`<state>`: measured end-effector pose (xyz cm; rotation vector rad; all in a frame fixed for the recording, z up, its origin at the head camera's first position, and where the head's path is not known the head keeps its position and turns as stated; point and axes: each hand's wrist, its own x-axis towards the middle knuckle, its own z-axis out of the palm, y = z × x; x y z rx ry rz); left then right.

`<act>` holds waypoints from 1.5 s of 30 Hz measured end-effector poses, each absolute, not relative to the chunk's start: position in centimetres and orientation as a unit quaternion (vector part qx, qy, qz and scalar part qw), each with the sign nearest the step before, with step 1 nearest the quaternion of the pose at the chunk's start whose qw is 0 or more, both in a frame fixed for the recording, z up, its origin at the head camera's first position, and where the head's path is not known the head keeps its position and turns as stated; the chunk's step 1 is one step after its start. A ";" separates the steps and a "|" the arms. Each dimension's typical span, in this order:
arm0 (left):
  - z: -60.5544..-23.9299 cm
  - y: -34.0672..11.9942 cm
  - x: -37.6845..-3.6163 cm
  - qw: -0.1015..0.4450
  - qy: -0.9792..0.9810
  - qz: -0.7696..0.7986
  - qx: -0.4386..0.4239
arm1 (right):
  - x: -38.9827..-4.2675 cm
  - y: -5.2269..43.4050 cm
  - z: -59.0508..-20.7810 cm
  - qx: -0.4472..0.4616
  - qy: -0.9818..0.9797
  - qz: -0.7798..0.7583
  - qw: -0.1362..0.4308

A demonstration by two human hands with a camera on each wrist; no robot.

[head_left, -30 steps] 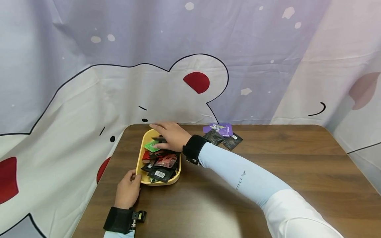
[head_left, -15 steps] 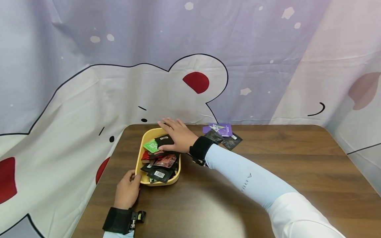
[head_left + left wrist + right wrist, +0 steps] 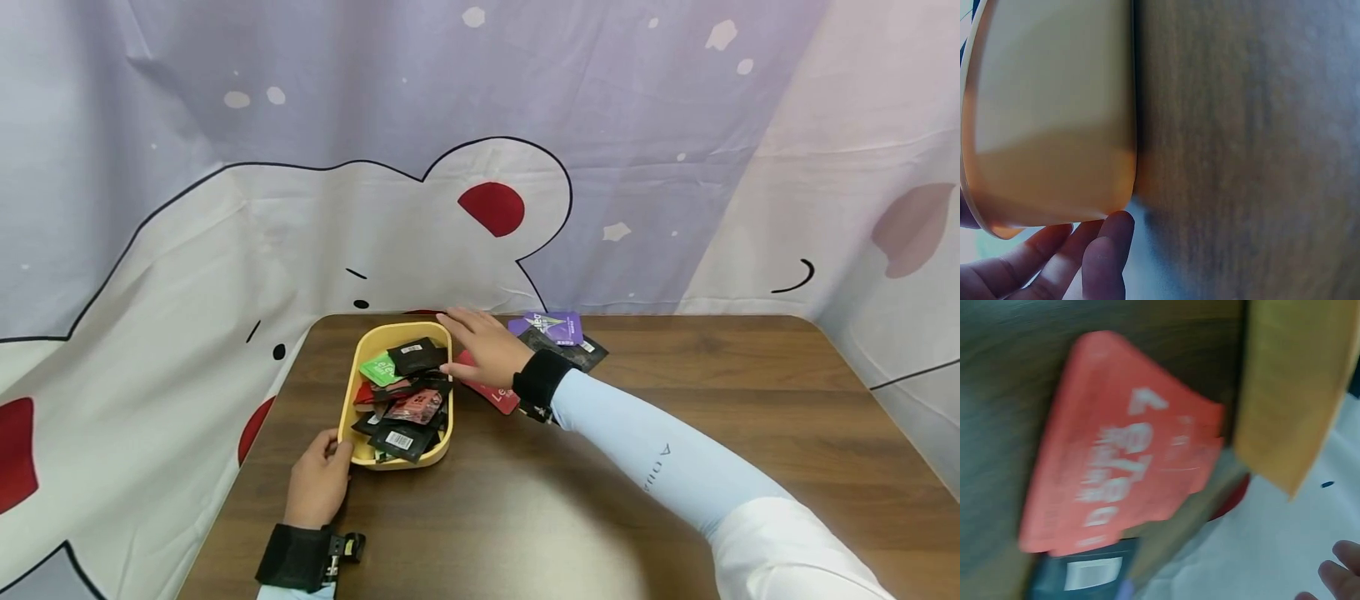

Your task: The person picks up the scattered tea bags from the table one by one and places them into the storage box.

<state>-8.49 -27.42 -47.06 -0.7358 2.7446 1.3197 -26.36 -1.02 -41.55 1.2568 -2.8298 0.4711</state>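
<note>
A flat red foil packet with white lettering (image 3: 491, 389) lies on the brown wooden counter (image 3: 675, 467), just right of the yellow oval plastic tray (image 3: 351, 398) and under the right hand (image 3: 483, 346). The packet's near end sticks out from beneath the wrist; in the right wrist view it (image 3: 1125, 462) lies flat on the wood with one corner next to the tray's wall (image 3: 1291, 394). The right hand hovers palm down over the packet with its fingers stretched out and spread, gripping nothing; whether the palm touches the packet cannot be told. A black wrist strap (image 3: 542, 379) and a pale blue sleeve (image 3: 652, 467) follow up the arm.

The tray holds a loose heap of small packets: a green one (image 3: 378, 368) at the far left, a black one (image 3: 418, 357) beside it, a dark red one (image 3: 416, 405) in the middle and a black one with a white barcode label (image 3: 401, 437) at the near end. The left hand (image 3: 317, 483) rests at the tray's near left corner, its fingers lightly curled against the rim and outer wall; the left wrist view shows the fingertips (image 3: 1107, 250) touching the tray's underside edge (image 3: 1054, 125).

Further right, at the counter's far edge, a purple packet (image 3: 547, 325) lies on top of dark packets (image 3: 581, 350). Behind the counter hangs a lilac and white curtain with a cartoon animal outline (image 3: 480, 200).
</note>
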 end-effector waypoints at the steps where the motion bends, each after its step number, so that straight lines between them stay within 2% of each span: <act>1: -47.1 -27.4 -8.5 0.003 0.876 0.421 -0.234 | -26.4 -0.6 -41.9 0.398 -0.905 0.149 -0.001; 13: -47.3 -27.7 -8.4 -0.004 0.881 0.417 -0.225 | -25.5 2.1 -45.0 0.352 -0.928 0.095 -0.074; 25: -47.3 -27.7 -8.5 -0.002 0.880 0.418 -0.226 | -25.2 2.3 -46.8 0.315 -0.944 0.041 -0.092; 38: -47.3 -27.5 -8.6 0.003 0.877 0.420 -0.231 | -24.8 2.8 -46.8 0.337 -0.939 0.028 -0.055; 45: -47.3 -27.5 -8.6 0.003 0.878 0.420 -0.230 | -24.6 2.6 -46.9 0.336 -0.940 0.030 -0.054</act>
